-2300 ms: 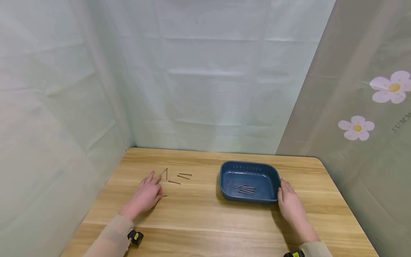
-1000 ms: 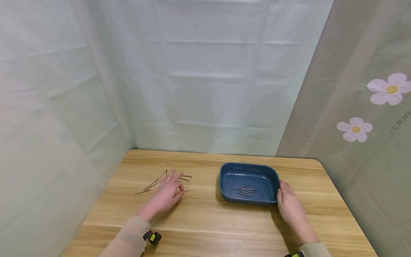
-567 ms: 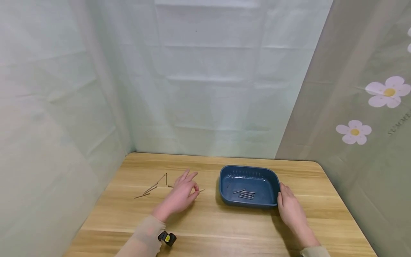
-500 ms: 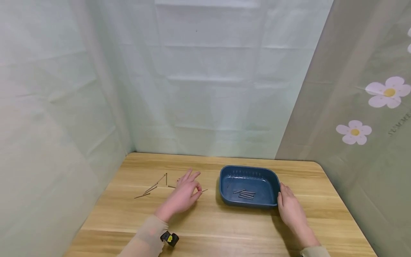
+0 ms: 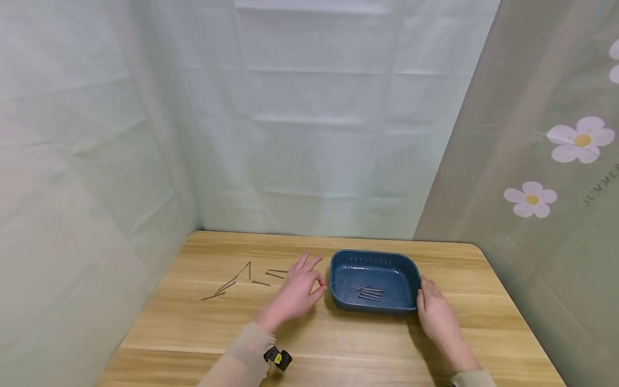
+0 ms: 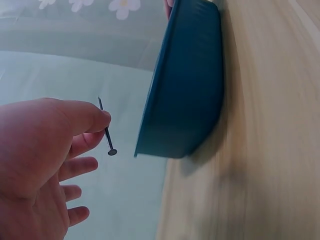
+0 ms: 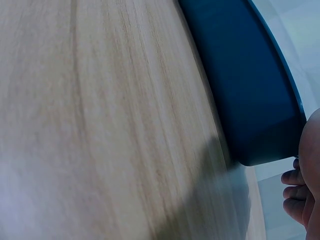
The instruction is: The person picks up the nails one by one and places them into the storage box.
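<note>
From the head, the left hand (image 5: 296,293) has moved from the loose nails (image 5: 261,283) toward the blue tray (image 5: 367,308), so this carry looks nearly done. From the left wrist, thumb and finger pinch one nail (image 6: 106,131) just beside the blue tray. From the right wrist, the right hand (image 7: 311,175) touches the blue tray's end, not pinching.

Metal nails (image 6: 108,139), plastic-looking tray (image 5: 372,310) — glossy inside, wood-grain tabletop (image 5: 338,349) (smooth), creased cloth-like backdrop (image 5: 309,156)
</note>
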Demonstrator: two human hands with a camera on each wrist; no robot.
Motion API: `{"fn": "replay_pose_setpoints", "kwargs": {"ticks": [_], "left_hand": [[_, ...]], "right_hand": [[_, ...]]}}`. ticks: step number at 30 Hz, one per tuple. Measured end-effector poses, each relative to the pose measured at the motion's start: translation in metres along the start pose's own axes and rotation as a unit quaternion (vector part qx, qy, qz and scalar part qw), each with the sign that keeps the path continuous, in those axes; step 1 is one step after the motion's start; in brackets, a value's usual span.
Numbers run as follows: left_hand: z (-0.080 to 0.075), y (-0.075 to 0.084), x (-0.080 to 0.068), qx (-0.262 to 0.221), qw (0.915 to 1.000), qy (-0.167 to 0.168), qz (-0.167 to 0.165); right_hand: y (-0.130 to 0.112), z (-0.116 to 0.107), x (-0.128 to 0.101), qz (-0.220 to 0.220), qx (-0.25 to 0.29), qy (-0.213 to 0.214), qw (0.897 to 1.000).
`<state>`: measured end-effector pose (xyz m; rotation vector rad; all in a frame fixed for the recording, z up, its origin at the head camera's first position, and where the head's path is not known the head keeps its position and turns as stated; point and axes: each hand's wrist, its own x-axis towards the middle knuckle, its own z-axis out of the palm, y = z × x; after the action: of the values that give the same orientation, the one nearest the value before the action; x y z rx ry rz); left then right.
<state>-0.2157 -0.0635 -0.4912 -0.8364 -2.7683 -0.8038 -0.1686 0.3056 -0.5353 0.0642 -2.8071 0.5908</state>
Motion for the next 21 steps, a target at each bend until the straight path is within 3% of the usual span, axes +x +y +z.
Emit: {"fn": "replay_pose_setpoints", "kwargs": {"ticks": [12, 21], "left_hand": [[0.007, 0.022, 0.016, -0.003, 0.9998, -0.013, 0.012], [0.01, 0.034, 0.021, -0.015, 0.9995, -0.026, -0.007]], "right_hand": [[-0.002, -0.001, 0.001, 0.003, -0.004, -0.007, 1.0], [-0.003, -0.003, 0.0, -0.008, -0.002, 0.004, 1.0]]}}
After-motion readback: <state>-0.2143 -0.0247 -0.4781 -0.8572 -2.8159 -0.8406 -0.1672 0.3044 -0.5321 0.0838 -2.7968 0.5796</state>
